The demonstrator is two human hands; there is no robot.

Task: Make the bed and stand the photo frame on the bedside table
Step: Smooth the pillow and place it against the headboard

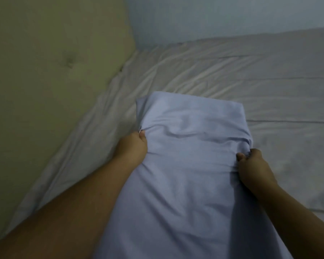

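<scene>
A light blue pillow (189, 146) in a smooth case stretches from the bottom of the head view out over the bed. My left hand (132, 148) grips its left edge, fingers bunched in the fabric. On the opposite edge my right hand (252, 165) pinches the cloth. The pillow's far end rests above the wrinkled pale grey sheet (232, 71) that covers the mattress. No photo frame and no bedside table are in view.
A padded beige headboard (51, 62) with a button tuft fills the left side. A pale blue wall (213, 15) runs along the bed's far edge. The sheet is creased near the headboard and flatter to the right.
</scene>
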